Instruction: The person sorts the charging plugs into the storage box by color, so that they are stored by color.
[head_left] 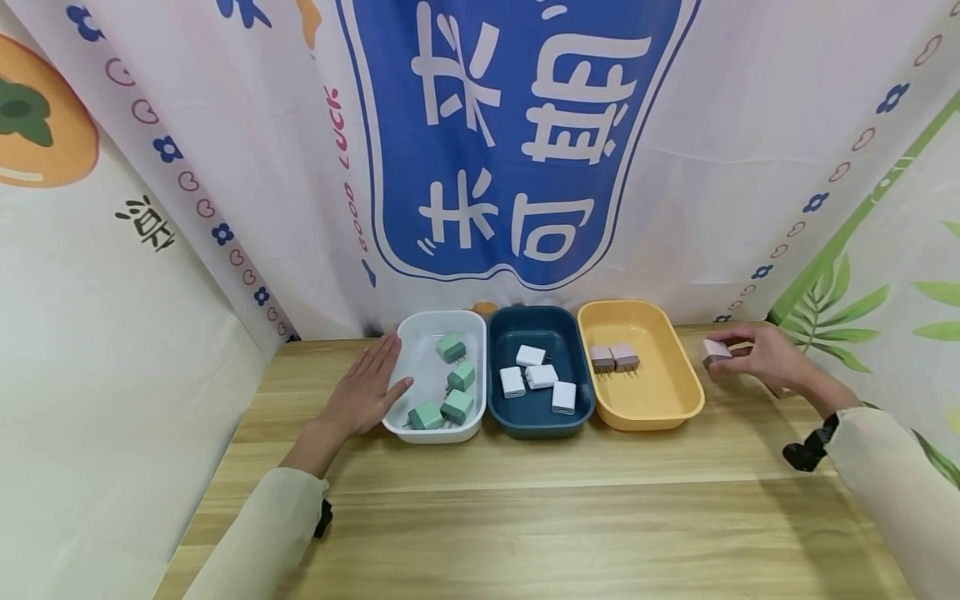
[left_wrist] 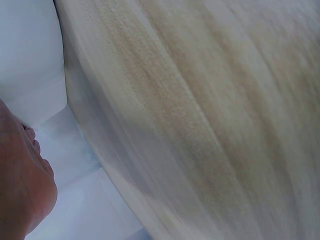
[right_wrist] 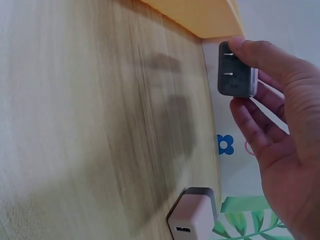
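Note:
My right hand pinches a pink charger plug between thumb and fingers, to the right of the yellow tray. In the right wrist view the dark prong face of this charger shows two metal pins. Another pink charger lies on the table by that hand. Flat against the left rim of the white tray rests my left hand, its fingers straight. Several green chargers lie in the white tray. Two pink chargers sit in the yellow one.
Between the two other trays stands a dark blue tray holding several white chargers. The three trays line the back of the wooden table. A printed curtain hangs behind, and cloth flanks both sides.

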